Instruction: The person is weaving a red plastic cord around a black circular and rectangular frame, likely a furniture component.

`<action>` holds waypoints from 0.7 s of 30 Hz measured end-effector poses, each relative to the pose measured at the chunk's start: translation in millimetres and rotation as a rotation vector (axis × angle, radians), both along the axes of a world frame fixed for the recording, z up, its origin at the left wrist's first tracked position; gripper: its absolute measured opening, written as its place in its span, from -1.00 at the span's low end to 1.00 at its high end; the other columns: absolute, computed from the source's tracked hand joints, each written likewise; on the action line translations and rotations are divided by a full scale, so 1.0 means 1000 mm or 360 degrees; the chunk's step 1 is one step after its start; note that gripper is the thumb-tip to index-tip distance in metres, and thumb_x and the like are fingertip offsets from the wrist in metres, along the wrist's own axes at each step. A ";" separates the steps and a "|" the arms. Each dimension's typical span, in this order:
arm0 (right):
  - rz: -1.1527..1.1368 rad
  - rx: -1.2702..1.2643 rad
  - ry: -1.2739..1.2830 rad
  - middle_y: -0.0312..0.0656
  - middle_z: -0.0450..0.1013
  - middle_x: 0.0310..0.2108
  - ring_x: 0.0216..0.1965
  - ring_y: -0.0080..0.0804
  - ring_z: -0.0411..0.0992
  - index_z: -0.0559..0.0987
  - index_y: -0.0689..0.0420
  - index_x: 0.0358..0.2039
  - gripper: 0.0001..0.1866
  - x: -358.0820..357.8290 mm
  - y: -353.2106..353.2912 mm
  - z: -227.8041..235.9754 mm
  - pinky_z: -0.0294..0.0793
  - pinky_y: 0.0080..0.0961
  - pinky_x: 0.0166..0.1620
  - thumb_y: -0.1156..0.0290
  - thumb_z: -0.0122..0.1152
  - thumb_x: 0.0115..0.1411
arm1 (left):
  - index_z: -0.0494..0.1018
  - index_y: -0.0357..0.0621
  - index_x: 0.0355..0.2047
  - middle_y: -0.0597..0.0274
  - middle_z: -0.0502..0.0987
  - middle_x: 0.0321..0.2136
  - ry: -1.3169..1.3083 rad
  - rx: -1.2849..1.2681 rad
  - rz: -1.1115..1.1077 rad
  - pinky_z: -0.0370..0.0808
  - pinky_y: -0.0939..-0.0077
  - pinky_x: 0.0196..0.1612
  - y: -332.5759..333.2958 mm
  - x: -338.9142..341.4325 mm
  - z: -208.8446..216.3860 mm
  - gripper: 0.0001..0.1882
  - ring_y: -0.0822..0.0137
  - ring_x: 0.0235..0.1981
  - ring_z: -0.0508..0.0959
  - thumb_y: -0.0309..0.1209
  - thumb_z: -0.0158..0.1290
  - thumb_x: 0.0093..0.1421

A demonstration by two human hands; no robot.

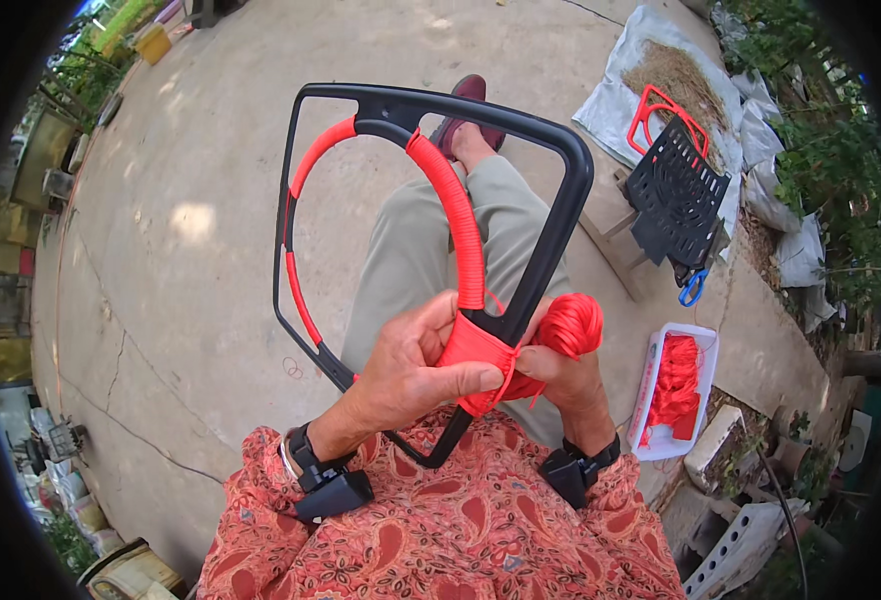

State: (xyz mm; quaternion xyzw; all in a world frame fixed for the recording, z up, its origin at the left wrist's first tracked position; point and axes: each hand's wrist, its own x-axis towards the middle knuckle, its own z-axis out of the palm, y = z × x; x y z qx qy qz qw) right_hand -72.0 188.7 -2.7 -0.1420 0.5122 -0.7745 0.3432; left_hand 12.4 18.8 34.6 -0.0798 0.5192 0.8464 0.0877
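Observation:
A black plastic frame (561,150) with a round inner ring is tilted up over my lap. Red cord (451,195) is wound tightly around parts of that ring, with bare black stretches between. At the near corner, where ring and outer frame meet, a wide red wrapping (471,350) covers the plastic. My left hand (391,360) grips this corner, thumb pressed on the wrapping near a cord strand crossing it. My right hand (571,385) closes around a bundle of red cord (571,325) against the corner's other side; its fingers are partly hidden behind.
On the right stands a white plastic box (707,380) of red cord bundles. Beyond it, a black perforated panel (676,185) lies on a small stand, with blue-handled scissors (694,288) at its edge and a red frame (701,135) behind. White sheeting (601,110) lies on the concrete.

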 end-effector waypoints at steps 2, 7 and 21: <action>-0.0029 -0.0106 0.0013 -0.23 0.47 -0.46 -0.40 -0.49 0.41 0.50 0.24 -0.53 -0.86 -0.001 0.000 0.001 0.40 -0.53 -0.26 0.54 0.31 -0.12 | 0.24 -0.33 0.05 0.22 0.46 -0.14 0.0032 -0.0020 0.0018 0.46 0.57 -0.07 0.004 -0.004 0.000 -0.43 0.50 -0.14 0.48 -0.49 0.24 0.09; -0.0148 -0.0153 0.0218 -0.21 0.48 -0.37 -0.28 -0.48 0.41 0.51 0.23 -0.44 -0.80 -0.002 0.005 -0.011 0.40 -0.49 -0.15 0.48 0.36 -0.05 | 0.25 -0.33 0.02 0.20 0.48 -0.15 -0.0004 -0.0125 0.0185 0.48 0.57 -0.07 0.014 -0.013 -0.009 -0.47 0.49 -0.13 0.49 -0.49 0.23 0.09; -0.0433 0.0096 -0.0080 -0.27 0.46 -0.38 -0.35 -0.56 0.42 0.51 0.21 -0.40 -0.80 0.027 0.020 -0.044 0.43 -0.58 -0.20 0.49 0.36 -0.01 | 0.26 -0.31 0.02 0.28 0.49 -0.22 -0.0085 -0.0089 -0.0032 0.48 0.61 -0.18 0.014 -0.001 -0.045 -0.54 0.54 -0.25 0.50 -0.43 0.17 0.17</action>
